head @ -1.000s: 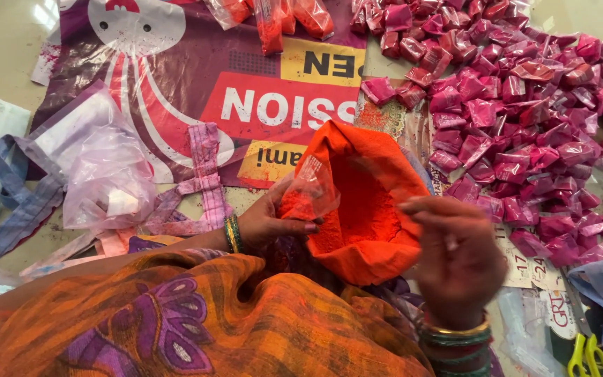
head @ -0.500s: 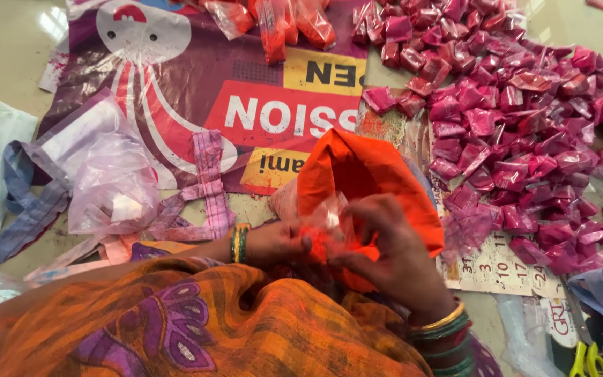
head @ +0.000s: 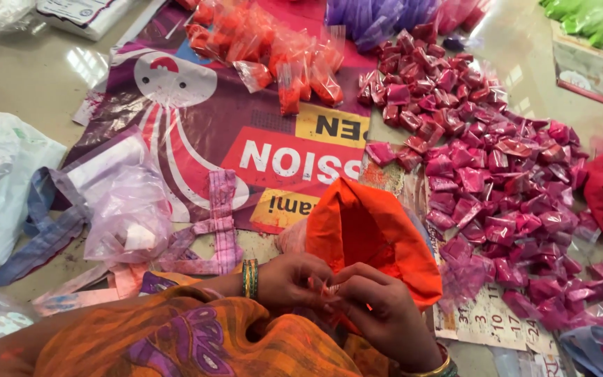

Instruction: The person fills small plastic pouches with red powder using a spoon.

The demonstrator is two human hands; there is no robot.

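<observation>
My left hand (head: 293,281) and my right hand (head: 378,311) meet close together in front of me, fingers pinched on a small clear plastic packet (head: 326,287) with orange powder in it. Just behind the hands stands a large orange bag (head: 364,234), its mouth turned toward me. Green and gold bangles sit on my left wrist. Most of the packet is hidden by my fingers.
A wide heap of small pink powder packets (head: 497,181) covers the floor to the right. Orange packets (head: 273,49) lie at the top on a printed banner (head: 197,132). Crumpled clear plastic bags (head: 123,209) and cloth strips lie left. Green packets (head: 587,17) are far right.
The view has tilted up and shows more floor. My right hand came down from the bag's mouth to join the left, and both now pinch the small packet low in front of the bag.
</observation>
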